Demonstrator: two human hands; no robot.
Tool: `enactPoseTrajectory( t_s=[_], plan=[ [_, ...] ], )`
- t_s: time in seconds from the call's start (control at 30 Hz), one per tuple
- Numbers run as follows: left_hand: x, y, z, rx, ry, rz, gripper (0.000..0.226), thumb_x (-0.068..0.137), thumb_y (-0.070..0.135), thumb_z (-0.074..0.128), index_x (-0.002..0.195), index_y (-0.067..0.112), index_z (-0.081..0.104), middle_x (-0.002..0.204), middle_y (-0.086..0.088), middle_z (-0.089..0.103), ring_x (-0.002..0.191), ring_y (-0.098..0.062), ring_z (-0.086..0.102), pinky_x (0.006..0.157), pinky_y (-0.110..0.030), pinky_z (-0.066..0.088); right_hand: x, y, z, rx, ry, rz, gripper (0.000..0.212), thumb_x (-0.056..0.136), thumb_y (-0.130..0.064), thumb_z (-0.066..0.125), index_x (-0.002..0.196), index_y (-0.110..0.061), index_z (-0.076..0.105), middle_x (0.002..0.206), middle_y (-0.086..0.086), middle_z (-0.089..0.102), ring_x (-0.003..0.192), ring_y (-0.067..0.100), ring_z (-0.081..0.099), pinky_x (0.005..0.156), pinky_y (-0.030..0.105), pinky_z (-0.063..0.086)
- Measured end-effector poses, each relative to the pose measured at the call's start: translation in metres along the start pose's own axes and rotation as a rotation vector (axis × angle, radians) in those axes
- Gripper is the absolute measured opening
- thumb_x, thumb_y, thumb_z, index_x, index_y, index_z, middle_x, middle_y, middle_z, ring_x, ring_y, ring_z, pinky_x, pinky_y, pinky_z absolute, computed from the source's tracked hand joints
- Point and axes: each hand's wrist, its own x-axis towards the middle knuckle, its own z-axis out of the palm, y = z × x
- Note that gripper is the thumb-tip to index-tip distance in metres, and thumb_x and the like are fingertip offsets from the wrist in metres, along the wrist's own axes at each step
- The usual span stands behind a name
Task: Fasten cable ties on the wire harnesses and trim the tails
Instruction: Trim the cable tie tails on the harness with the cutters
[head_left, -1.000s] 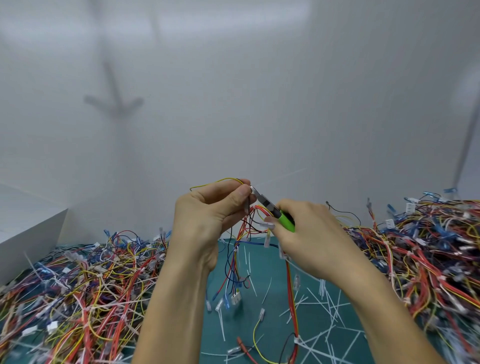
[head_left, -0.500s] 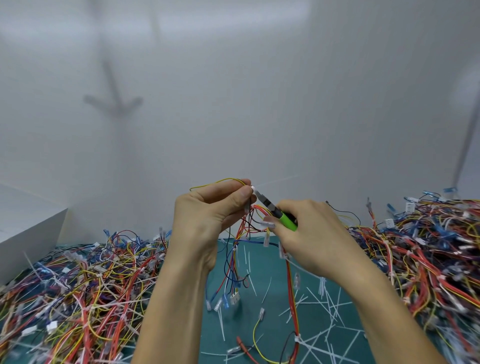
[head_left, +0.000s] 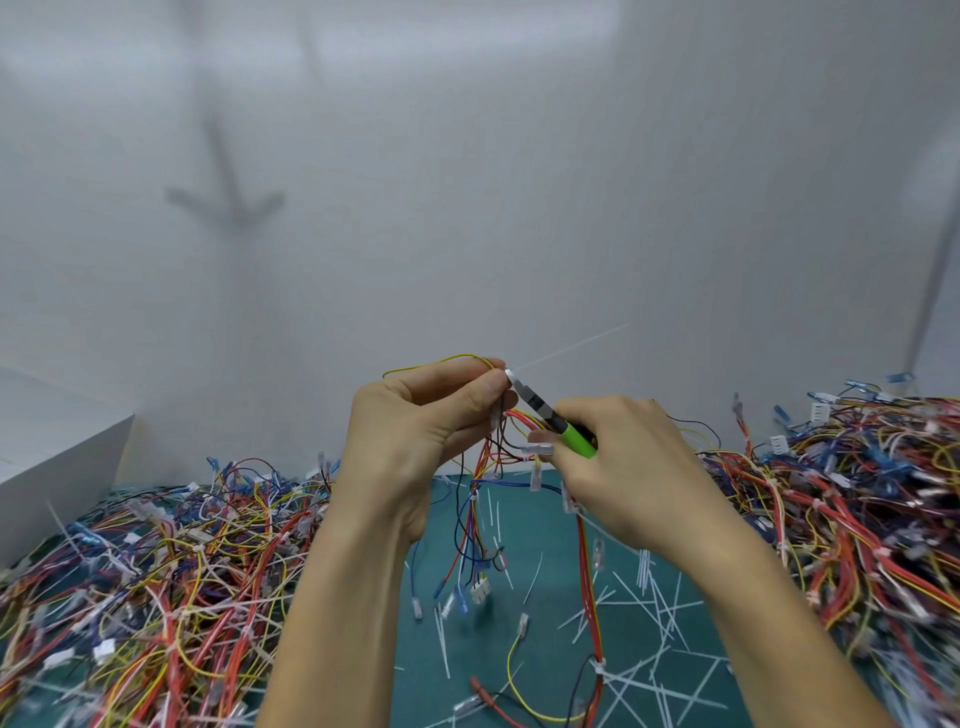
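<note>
Green surface (head_left: 415, 691): trimmed white tails (head_left: 649, 670) scattered, harness piles at left (head_left: 156, 571) and right (head_left: 857, 493). Above it, left hand (head_left: 415, 431) pinches 1 wire harness (head_left: 478, 499), wires hanging. Right hand (head_left: 628, 467) grips green-handled cutters (head_left: 550, 421), blades at the cable tie tail (head_left: 571, 343), which slants toward the white wall (head_left: 519, 156).

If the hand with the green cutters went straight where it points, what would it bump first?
Probably the cable tie pinched by the left hand; the right hand's cutters point right at it.
</note>
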Motion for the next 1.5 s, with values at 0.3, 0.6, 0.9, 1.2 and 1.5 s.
enactPoseTrajectory(
  t_s=[0.3, 0.6, 0.9, 1.2, 1.5],
  plan=[
    [-0.001, 0.002, -0.003, 0.027, 0.01, -0.058, 0.017, 0.054, 0.027, 0.08, 0.069, 0.019, 0.08, 0.076, -0.009, 0.076, 0.068, -0.019, 0.075, 0.06, -0.021, 0.057, 0.0, -0.001, 0.003, -0.033, 0.01, -0.015, 0.022, 0.095, -0.029, 0.056, 0.077, -0.015, 0.06, 0.056, 0.003, 0.045, 0.055, 0.02, 0.036, 0.047, 0.034, 0.023],
    [0.0, 0.003, -0.003, 0.022, 0.011, -0.106, 0.02, 0.055, 0.026, 0.08, 0.07, 0.012, 0.078, 0.077, -0.01, 0.076, 0.065, -0.018, 0.074, 0.058, -0.023, 0.057, 0.0, 0.0, 0.003, -0.072, 0.042, -0.019, 0.026, 0.089, -0.024, 0.056, 0.068, -0.014, 0.045, 0.056, 0.006, 0.043, 0.062, 0.031, 0.039, 0.049, 0.034, 0.025],
    [0.001, 0.002, -0.004, 0.019, -0.002, -0.12, 0.011, 0.058, 0.022, 0.078, 0.067, 0.015, 0.08, 0.077, -0.01, 0.076, 0.065, -0.017, 0.074, 0.058, -0.022, 0.057, 0.0, 0.0, 0.003, -0.065, 0.055, -0.03, 0.029, 0.09, -0.028, 0.058, 0.069, -0.013, 0.046, 0.057, 0.007, 0.043, 0.06, 0.03, 0.038, 0.049, 0.034, 0.025],
    [0.002, 0.002, -0.007, 0.05, -0.016, -0.13, 0.011, 0.062, 0.02, 0.078, 0.071, 0.015, 0.081, 0.081, -0.012, 0.077, 0.064, -0.017, 0.073, 0.06, -0.024, 0.058, -0.001, -0.006, -0.001, 0.007, 0.016, -0.006, 0.044, 0.093, -0.042, 0.061, 0.061, -0.016, 0.047, 0.052, 0.002, 0.045, 0.054, 0.02, 0.038, 0.047, 0.031, 0.024],
    [0.007, -0.008, -0.027, 0.507, -0.04, -0.173, 0.024, 0.084, 0.006, 0.065, 0.063, 0.016, 0.072, 0.072, -0.009, 0.071, 0.058, -0.016, 0.067, 0.064, -0.03, 0.059, 0.001, 0.001, -0.003, 0.467, 0.035, 0.19, 0.037, 0.089, -0.044, 0.066, 0.076, -0.01, 0.07, 0.053, -0.003, 0.05, 0.055, 0.016, 0.044, 0.059, 0.032, 0.039]
  ],
)
